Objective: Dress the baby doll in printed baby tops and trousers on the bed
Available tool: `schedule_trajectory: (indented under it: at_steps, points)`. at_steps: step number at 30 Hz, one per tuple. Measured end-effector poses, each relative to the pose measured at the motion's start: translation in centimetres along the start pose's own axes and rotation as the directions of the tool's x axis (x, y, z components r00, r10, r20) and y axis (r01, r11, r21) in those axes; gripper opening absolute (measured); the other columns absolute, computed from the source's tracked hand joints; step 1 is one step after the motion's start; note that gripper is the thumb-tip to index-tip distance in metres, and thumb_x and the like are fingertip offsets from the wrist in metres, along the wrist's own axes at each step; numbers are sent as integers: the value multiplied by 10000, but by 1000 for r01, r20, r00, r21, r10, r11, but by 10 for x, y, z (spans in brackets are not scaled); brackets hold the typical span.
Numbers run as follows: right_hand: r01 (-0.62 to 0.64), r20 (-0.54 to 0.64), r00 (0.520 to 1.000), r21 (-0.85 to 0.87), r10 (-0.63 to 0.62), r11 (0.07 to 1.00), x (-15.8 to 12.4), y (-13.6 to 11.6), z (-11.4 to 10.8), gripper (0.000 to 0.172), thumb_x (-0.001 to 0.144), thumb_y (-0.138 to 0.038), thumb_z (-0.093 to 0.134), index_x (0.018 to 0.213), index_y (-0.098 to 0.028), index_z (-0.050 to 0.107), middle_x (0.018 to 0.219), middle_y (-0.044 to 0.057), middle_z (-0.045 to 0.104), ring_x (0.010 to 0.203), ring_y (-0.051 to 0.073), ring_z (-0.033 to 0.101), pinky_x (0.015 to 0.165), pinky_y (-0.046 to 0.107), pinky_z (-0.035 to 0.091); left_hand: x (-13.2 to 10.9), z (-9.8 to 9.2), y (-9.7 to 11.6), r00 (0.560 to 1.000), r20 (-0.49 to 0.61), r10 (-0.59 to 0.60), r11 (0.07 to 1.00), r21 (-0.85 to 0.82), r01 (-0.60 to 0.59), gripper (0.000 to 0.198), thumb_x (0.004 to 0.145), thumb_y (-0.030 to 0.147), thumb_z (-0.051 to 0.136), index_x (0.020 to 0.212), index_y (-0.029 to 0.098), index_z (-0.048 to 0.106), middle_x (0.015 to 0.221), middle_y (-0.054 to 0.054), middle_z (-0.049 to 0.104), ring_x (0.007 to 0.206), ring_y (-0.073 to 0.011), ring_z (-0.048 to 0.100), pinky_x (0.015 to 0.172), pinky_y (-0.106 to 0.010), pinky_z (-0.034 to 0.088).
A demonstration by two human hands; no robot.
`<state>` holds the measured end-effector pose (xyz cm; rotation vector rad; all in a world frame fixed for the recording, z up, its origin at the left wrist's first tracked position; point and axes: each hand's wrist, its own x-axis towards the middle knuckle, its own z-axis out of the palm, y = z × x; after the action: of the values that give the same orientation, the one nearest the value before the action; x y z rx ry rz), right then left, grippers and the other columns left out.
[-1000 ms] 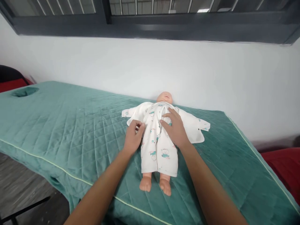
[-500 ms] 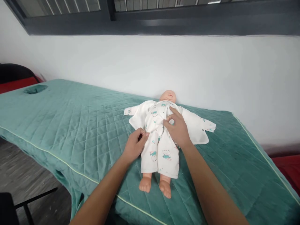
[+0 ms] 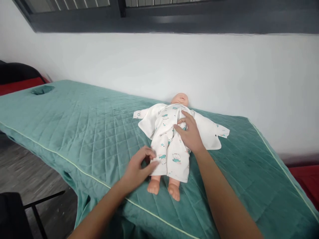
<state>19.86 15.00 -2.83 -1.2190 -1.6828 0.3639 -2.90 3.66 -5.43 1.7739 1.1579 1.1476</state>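
Observation:
A baby doll lies on its back, head towards the wall, its bare feet pointing at me. White printed baby clothes cover its body and legs. A white top spreads out to both sides with its sleeves stretched wide. My right hand is on the front of the clothes at the doll's belly, thumb and fingers curled in on a fold of the cloth. Beside the trouser leg on the left, my left hand has its thumb and fingers apart, holding nothing.
The doll lies on a massage bed with a green quilted cover, which has a face hole at the far left. A white wall stands right behind. Black furniture is on the floor at the lower left.
My left hand has let go of the clothes near the waist and moved down towards the trouser leg, its fingers parting. My right hand stays at the belly. The view has shifted slightly.

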Motion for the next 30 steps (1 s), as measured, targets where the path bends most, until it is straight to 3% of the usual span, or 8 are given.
schedule_trajectory:
  at_steps: [4,8,12,16,21,26,30]
  points:
    - [14,-8,1000,9,-14,1000,0,2,1,159,809,-341,687,917,-256,608,1494,72,502,1419,276,400,1201,529,242,-21,1,25,984,146,104,961,241,-137,331,809,153,659,1115,244,570,1137,-75,588,1070,-232,542,900,-382,489]
    - [15,-8,1000,21,-15,1000,-1,4,1,169,811,-335,680,950,-262,616,1490,68,501,1422,269,394,1203,527,240,-22,12,36,979,179,96,881,442,-167,387,772,57,565,1110,245,569,1110,-75,576,996,-247,535,833,-403,515]
    - [18,1,1000,21,-18,1000,-1,4,0,169,815,-336,675,954,-255,623,1485,80,504,1423,272,392,1200,526,244,-16,19,33,978,179,111,782,591,-197,288,807,49,522,1031,216,590,1049,-65,588,932,-241,543,825,-420,504]
    - [14,8,1000,42,-14,999,-1,6,-2,164,822,-364,672,945,-262,636,1488,70,504,1421,275,396,1198,533,241,-18,12,28,961,185,207,754,595,-278,183,925,116,494,1000,219,625,992,-55,623,881,-203,583,772,-355,503]
    - [2,-5,1000,111,-1,994,0,9,-3,155,871,-409,630,927,-267,655,1465,51,528,1410,250,414,1215,509,220,-37,-9,26,897,224,381,725,530,-440,226,953,109,502,1098,231,625,932,-47,645,810,-167,586,711,-301,479]
    - [-19,-9,1000,121,20,992,-1,7,-2,164,883,-423,623,915,-267,661,1459,51,531,1410,247,409,1217,507,219,-53,-19,29,901,132,413,740,529,-416,285,933,97,542,1168,248,600,921,-45,635,813,-160,589,691,-288,473]
    - [-20,-14,1000,127,22,992,-2,7,-3,173,891,-432,612,913,-268,661,1454,47,535,1410,248,407,1218,514,219,-57,-15,18,932,108,346,768,538,-347,244,940,143,530,1134,263,619,942,-55,643,838,-178,620,717,-312,509]
